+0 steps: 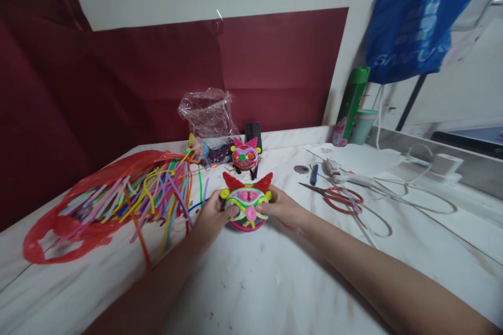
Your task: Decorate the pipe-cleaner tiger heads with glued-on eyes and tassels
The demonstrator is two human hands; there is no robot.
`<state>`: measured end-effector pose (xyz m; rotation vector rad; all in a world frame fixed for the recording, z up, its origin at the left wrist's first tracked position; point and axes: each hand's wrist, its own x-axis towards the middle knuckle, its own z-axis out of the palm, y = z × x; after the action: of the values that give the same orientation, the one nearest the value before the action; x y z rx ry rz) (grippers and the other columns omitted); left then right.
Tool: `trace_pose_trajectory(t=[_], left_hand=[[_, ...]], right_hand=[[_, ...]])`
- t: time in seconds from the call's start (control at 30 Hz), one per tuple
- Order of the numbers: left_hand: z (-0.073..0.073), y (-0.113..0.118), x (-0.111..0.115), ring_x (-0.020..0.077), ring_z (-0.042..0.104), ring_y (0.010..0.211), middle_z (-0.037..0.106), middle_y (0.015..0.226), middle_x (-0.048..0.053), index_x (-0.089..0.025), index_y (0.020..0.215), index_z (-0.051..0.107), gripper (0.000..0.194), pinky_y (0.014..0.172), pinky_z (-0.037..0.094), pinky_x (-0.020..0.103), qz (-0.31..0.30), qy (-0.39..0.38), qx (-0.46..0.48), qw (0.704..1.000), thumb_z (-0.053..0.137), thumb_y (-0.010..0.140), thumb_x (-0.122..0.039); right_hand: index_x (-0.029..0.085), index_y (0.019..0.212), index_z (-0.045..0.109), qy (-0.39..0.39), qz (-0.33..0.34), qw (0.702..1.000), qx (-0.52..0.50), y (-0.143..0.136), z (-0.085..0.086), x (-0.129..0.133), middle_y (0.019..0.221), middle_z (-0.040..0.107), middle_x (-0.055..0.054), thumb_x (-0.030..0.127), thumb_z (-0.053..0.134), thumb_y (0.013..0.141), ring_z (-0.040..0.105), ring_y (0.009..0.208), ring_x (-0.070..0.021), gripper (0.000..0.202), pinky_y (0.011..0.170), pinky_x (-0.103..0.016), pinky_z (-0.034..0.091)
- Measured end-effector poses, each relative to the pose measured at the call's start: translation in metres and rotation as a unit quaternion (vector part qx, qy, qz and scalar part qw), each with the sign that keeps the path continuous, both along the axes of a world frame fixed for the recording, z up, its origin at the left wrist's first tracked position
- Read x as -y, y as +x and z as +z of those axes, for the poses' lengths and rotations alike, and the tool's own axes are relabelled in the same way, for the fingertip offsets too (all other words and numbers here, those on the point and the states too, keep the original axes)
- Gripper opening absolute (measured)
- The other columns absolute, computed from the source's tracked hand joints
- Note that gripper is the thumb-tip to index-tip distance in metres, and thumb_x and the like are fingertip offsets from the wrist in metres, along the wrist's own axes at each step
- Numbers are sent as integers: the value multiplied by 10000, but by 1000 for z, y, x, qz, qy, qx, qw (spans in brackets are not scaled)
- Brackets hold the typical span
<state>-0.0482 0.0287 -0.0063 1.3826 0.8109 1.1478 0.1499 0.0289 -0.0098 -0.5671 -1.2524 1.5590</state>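
Observation:
A colourful mask-like craft head [248, 198] with red pointed horns, yellow-green ears and a pink round nose is held over the marble-patterned table. My left hand [216, 214] grips its left side, the thumb on its front. On the opposite side my right hand [281, 209] holds it, thumb and fingers round the edge. Just behind stands a similar smaller-looking head [245, 157] with pink horns and a green nose, touched by neither hand. The fingers under and behind the held head are hidden.
Left, many coloured fuzzy sticks [149, 193] lie on a red plastic bag [65, 251]. Right are orange-handled scissors [341, 200], a blue lighter-like item [314, 174], a glue gun [353, 178] and cables. Behind are clear plastic wrap [208, 112] and a black phone [253, 136].

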Motion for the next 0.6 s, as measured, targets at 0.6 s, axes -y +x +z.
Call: trace_pose_trajectory(t=[0.6], left_hand=[[-11, -6, -6, 255, 540, 1159, 641, 1164, 77, -201, 1124, 598, 458, 1013, 394, 345, 7, -1, 9, 1000, 636, 768, -486]], right_hand=[[178, 1043, 632, -63, -23, 997, -30, 4, -9, -6, 1006, 735, -91, 316, 820, 613, 685, 910, -244, 490, 885, -393, 501]])
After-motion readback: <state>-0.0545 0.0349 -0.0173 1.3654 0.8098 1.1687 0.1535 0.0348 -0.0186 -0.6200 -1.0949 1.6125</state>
